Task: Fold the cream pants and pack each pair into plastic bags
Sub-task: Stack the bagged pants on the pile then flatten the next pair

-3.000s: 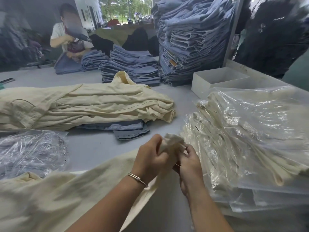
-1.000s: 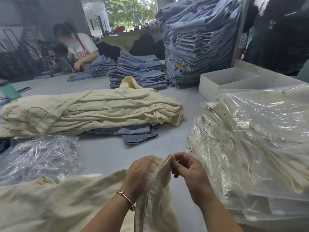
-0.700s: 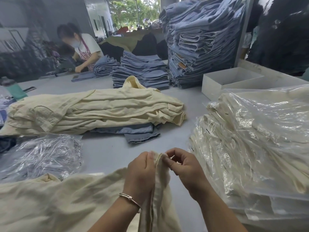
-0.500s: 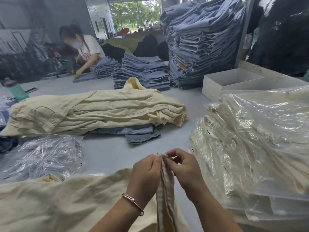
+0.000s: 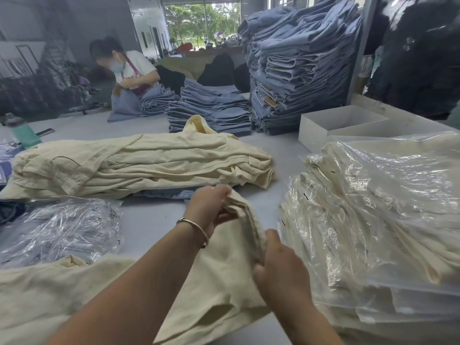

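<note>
A pair of cream pants [image 5: 224,277] lies across the near table edge in front of me. My left hand [image 5: 207,207], with a bracelet on its wrist, grips the far end of the pants' edge. My right hand [image 5: 278,260] grips the same edge nearer to me, so the cloth runs taut between them. A pile of unfolded cream pants [image 5: 139,165] lies across the middle of the table. At the right stands a stack of cream pants packed in plastic bags [image 5: 373,207]. Loose empty plastic bags [image 5: 62,227] lie at the left.
Folded blue jeans are stacked at the back [image 5: 214,108] and in a tall pile [image 5: 298,63]. A white open box [image 5: 333,123] sits behind the bagged stack. A person [image 5: 127,70] works at the far side. A green bottle [image 5: 22,130] stands at left.
My hands were together pinching the hem; now they have drawn apart, the left reaching farther away and the right pulling back toward me along the cloth's edge.
</note>
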A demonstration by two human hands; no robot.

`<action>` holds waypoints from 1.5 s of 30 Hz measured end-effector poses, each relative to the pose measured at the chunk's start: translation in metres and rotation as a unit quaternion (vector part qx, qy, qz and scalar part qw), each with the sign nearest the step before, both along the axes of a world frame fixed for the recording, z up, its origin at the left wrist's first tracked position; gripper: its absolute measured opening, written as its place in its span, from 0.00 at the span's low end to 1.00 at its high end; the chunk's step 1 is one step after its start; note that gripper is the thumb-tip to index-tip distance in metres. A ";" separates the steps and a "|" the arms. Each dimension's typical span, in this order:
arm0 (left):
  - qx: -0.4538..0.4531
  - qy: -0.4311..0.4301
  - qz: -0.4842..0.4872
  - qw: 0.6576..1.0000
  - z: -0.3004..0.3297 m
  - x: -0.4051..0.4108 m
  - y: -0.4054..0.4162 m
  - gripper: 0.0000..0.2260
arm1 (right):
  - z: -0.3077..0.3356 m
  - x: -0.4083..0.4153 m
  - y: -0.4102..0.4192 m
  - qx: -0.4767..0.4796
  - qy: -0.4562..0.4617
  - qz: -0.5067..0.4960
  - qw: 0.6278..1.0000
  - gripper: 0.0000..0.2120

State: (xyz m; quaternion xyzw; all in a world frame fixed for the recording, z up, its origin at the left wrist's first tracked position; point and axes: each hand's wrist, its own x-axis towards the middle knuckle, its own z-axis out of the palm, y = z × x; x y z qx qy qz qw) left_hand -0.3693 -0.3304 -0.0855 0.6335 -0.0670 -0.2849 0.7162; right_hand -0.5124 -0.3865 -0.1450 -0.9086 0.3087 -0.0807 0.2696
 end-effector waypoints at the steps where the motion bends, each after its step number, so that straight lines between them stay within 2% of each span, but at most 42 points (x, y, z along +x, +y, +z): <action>1: -0.023 -0.012 -0.030 0.999 0.002 0.000 -0.004 0.06 | 0.001 0.000 -0.010 -0.012 -0.013 -0.031 0.999 0.14; 3: -0.032 -0.026 -0.121 0.992 -0.006 0.000 -0.007 0.06 | -0.001 0.000 -0.035 -0.008 -0.029 -0.088 0.996 0.11; 4: 0.005 -0.054 -0.158 0.986 -0.015 0.002 -0.004 0.10 | -0.003 0.001 -0.045 -0.013 -0.028 -0.106 0.994 0.12; 5: 0.076 -0.112 -0.179 0.974 -0.025 0.004 0.001 0.14 | -0.006 0.004 -0.053 -0.022 -0.014 -0.116 0.993 0.13; 6: 0.171 -0.200 -0.183 0.947 -0.039 0.007 0.010 0.16 | -0.012 0.006 -0.059 -0.023 0.005 -0.113 0.993 0.15; 7: 0.269 -0.306 -0.178 0.896 -0.056 0.008 0.023 0.17 | -0.017 0.008 -0.062 -0.016 0.021 -0.104 0.994 0.17; 8: 0.346 -0.400 -0.176 0.830 -0.074 0.005 0.041 0.16 | -0.022 0.009 -0.064 -0.004 0.034 -0.090 0.995 0.19; 9: 0.393 -0.460 -0.189 0.773 -0.094 0.001 0.061 0.15 | -0.028 0.010 -0.066 0.003 0.047 -0.076 0.996 0.21; 10: 0.430 -0.482 -0.218 0.731 -0.115 -0.006 0.084 0.16 | -0.035 0.009 -0.066 -0.006 0.060 -0.062 0.996 0.24; 12: 0.484 -0.469 -0.279 0.684 -0.150 -0.022 0.126 0.21 | -0.043 0.008 -0.067 -0.045 0.093 -0.041 0.994 0.29; 14: 0.485 -0.476 -0.285 0.676 -0.168 -0.035 0.159 0.23 | -0.045 0.006 -0.066 -0.060 0.111 -0.029 0.992 0.33; 16: 0.438 -0.531 -0.267 0.675 -0.174 -0.042 0.177 0.19 | -0.045 0.006 -0.064 -0.064 0.112 -0.020 0.991 0.35; 19: 0.417 -0.625 -0.241 0.614 -0.172 -0.050 0.187 0.14 | -0.045 0.005 -0.062 -0.067 0.114 -0.030 0.991 0.34; 23: 0.483 -0.656 -0.211 0.540 -0.165 -0.046 0.187 0.16 | -0.043 0.005 -0.062 -0.024 0.074 -0.072 0.994 0.30; 25: 0.472 -0.670 -0.152 0.552 -0.153 -0.040 0.190 0.14 | -0.040 0.005 -0.064 -0.026 0.049 -0.087 0.995 0.29; 27: 0.404 -0.682 -0.094 0.603 -0.142 -0.036 0.197 0.06 | -0.036 0.005 -0.070 -0.017 0.008 -0.114 0.993 0.28; 29: 0.361 -0.683 -0.057 0.633 -0.134 -0.039 0.207 0.03 | -0.032 0.005 -0.080 0.040 -0.041 -0.162 0.985 0.24; 30: 0.344 -0.691 -0.060 0.633 -0.135 -0.043 0.212 0.02 | -0.030 0.006 -0.086 0.061 -0.057 -0.179 0.980 0.21; 32: 0.336 -0.709 -0.124 0.608 -0.149 -0.058 0.221 0.05 | -0.027 0.008 -0.094 0.062 -0.060 -0.176 0.981 0.13; 34: 0.383 -0.690 -0.215 0.576 -0.169 -0.075 0.226 0.12 | -0.025 0.010 -0.100 0.030 -0.038 -0.155 0.987 0.07; 35: 0.415 -0.676 -0.227 0.565 -0.178 -0.081 0.227 0.17 | -0.026 0.011 -0.102 0.011 -0.021 -0.144 0.989 0.06; 36: 0.442 -0.658 -0.227 0.565 -0.186 -0.082 0.228 0.19 | -0.027 0.012 -0.103 -0.006 -0.002 -0.135 0.991 0.05; 37: 0.452 -0.634 -0.225 0.586 -0.189 -0.084 0.228 0.19 | -0.028 0.012 -0.104 -0.016 0.016 -0.128 0.992 0.05; 38: 0.450 -0.609 -0.234 0.610 -0.190 -0.085 0.228 0.16 | -0.028 0.013 -0.103 -0.016 0.033 -0.122 0.992 0.05; 39: 0.437 -0.610 -0.230 0.620 -0.190 -0.085 0.229 0.12 | -0.027 0.014 -0.103 -0.005 0.050 -0.112 0.992 0.05; 40: 0.426 -0.625 -0.222 0.616 -0.190 -0.084 0.230 0.10 | -0.026 0.016 -0.102 0.018 0.066 -0.103 0.992 0.05; 42: 0.431 -0.635 -0.213 0.605 -0.185 -0.082 0.238 0.14 | -0.025 0.020 -0.101 0.040 0.105 -0.090 0.990 0.06; 45: 0.437 -0.643 -0.155 0.610 -0.184 -0.071 0.253 0.17 | -0.028 0.022 -0.104 -0.012 0.123 -0.081 0.989 0.07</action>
